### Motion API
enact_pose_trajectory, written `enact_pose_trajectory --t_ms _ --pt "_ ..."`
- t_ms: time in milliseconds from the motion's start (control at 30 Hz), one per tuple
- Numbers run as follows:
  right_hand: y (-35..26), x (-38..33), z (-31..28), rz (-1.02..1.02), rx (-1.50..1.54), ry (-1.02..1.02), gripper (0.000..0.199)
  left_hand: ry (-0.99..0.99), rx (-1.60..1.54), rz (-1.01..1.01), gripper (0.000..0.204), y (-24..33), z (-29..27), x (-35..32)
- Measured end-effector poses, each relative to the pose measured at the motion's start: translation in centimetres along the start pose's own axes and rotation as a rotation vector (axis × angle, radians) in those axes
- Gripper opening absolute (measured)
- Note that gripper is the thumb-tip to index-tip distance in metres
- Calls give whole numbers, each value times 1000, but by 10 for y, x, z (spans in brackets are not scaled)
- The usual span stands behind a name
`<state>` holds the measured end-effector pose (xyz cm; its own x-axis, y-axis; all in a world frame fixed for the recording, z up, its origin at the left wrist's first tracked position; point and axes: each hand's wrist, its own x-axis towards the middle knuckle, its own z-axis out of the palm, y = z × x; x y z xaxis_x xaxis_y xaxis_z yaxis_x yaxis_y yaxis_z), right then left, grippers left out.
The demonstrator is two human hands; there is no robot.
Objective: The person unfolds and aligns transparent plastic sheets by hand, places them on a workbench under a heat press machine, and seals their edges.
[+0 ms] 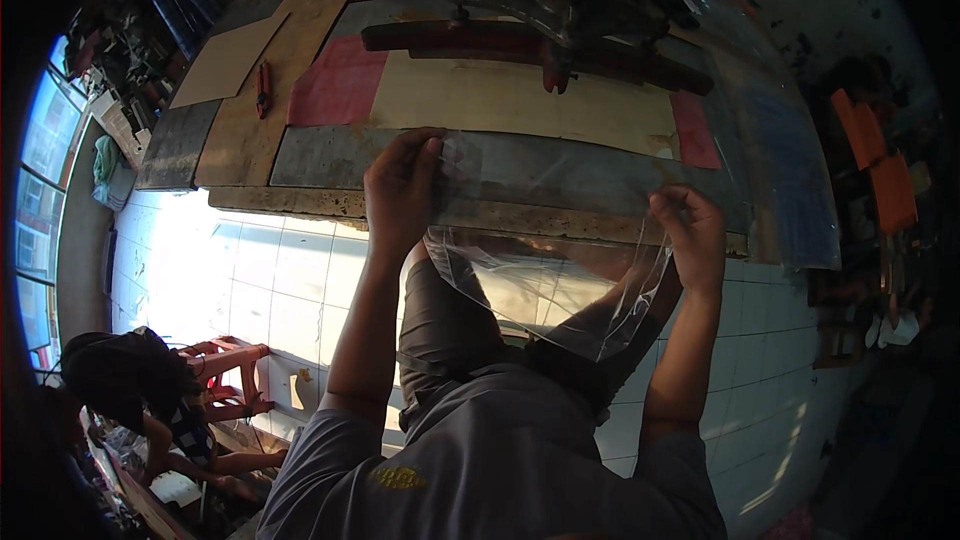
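Note:
A clear plastic sheet (pixel 540 280) hangs between my two hands, over the front edge of the workbench and above my lap. My left hand (pixel 402 185) pinches its left upper corner just over the grey metal plate (pixel 320 155). On the other side, my right hand (pixel 692 230) grips the right corner between thumb and fingers, near the bench's front edge. Beyond the hands lies a pale yellow sheet (pixel 480 95) with a pink piece (pixel 335 80) at its left and another pink piece (pixel 694 130) at its right. A dark red press bar (pixel 440 40) spans above them.
A red cutter knife (pixel 263 90) and brown cardboard (pixel 230 60) lie on the bench's left side. Blue-tinted plastic (pixel 800 190) drapes over its right end. A red stool (pixel 228 380) and another person (pixel 150 400) are at lower left. Orange boxes (pixel 885 175) stand far right.

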<state>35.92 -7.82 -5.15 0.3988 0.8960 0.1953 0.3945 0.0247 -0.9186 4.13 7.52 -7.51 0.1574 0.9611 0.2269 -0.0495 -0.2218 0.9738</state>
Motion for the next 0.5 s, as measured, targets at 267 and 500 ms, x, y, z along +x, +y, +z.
enact_pose_trajectory --t_ms 267,500 --pt "1 0 0 -1 57 16 25 20 -61 3 20 2 3 -1" --pt "5 -1 0 -22 65 45 31 5 9 19 19 3 1 -2"
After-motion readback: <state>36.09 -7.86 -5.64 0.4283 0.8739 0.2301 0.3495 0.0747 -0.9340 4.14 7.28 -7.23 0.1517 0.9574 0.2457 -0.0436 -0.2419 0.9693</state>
